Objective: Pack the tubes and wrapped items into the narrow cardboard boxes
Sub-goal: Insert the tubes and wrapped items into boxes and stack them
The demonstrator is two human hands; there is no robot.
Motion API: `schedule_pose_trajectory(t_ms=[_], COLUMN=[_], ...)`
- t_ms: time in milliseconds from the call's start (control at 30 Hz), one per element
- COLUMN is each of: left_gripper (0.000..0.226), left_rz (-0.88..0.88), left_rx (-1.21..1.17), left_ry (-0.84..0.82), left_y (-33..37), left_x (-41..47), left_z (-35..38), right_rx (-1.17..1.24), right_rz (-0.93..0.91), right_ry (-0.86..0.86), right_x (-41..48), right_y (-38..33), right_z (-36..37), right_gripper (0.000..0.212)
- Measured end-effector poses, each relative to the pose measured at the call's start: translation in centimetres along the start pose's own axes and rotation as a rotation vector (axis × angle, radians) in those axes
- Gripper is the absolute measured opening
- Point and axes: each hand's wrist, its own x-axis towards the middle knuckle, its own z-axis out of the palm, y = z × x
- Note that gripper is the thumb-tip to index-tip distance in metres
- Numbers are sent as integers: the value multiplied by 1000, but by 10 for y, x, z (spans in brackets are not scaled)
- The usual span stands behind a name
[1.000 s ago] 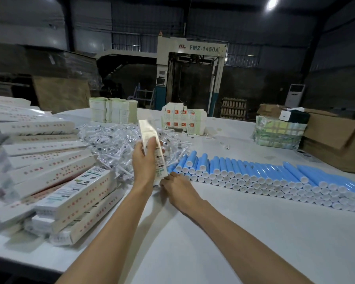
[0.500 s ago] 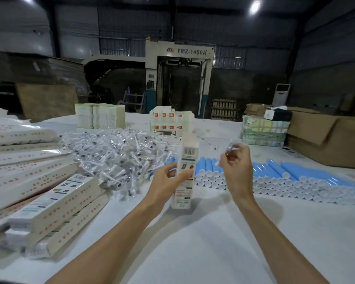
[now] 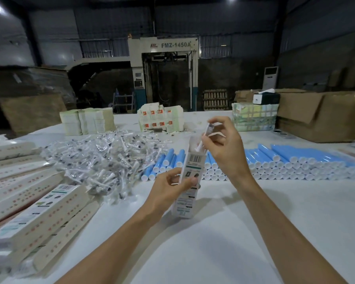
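Observation:
My left hand [image 3: 170,189] grips a narrow white cardboard box [image 3: 188,193] standing upright on the white table [image 3: 213,242], its top end open. Above that opening my right hand [image 3: 225,148] pinches a clear-wrapped item [image 3: 206,133], whose lower end dips into the box mouth. A heap of wrapped items [image 3: 111,162] lies left of the box. Behind it runs a long row of blue tubes with white caps [image 3: 275,165].
Packed narrow boxes [image 3: 39,210] are stacked along the table's left side. Stacks of flat cartons [image 3: 88,120] and printed packs [image 3: 162,119] stand at the far edge. Bundled packs [image 3: 254,117] and big brown cartons [image 3: 324,115] sit at the far right.
My left hand brought the box down and stood it upright in front of me. My right hand rose from the table with a wrapped item and moved it over the box's open top.

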Motion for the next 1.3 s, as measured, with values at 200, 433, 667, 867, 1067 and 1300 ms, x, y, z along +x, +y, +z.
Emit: schedule_pose_trajectory(t_ms=[200, 433, 667, 867, 1067, 1300], left_gripper=[22, 24, 21, 19, 47, 83], left_rz=[0, -3, 27, 7, -22, 107], left_rx=[-39, 7, 15, -40, -171, -86], left_ry=[-16, -43, 13, 77, 69, 30], left_y=[1, 1, 0, -1, 2, 5], left_x=[-1, -2, 0, 1, 2, 0], left_z=[-2, -3, -8, -9, -11, -12], right_rx=[-119, -104, -325, -186, 119, 259], right_rz=[6, 27, -21, 11, 188, 265], right_ry=[-26, -71, -224, -190, -284, -311], right_x=[-3, -8, -11, -19, -29, -31], right_y=[3, 2, 16, 27, 37, 49], right_z=[9, 12, 14, 22, 24, 22], right_gripper=[24, 30, 11, 28, 42, 46])
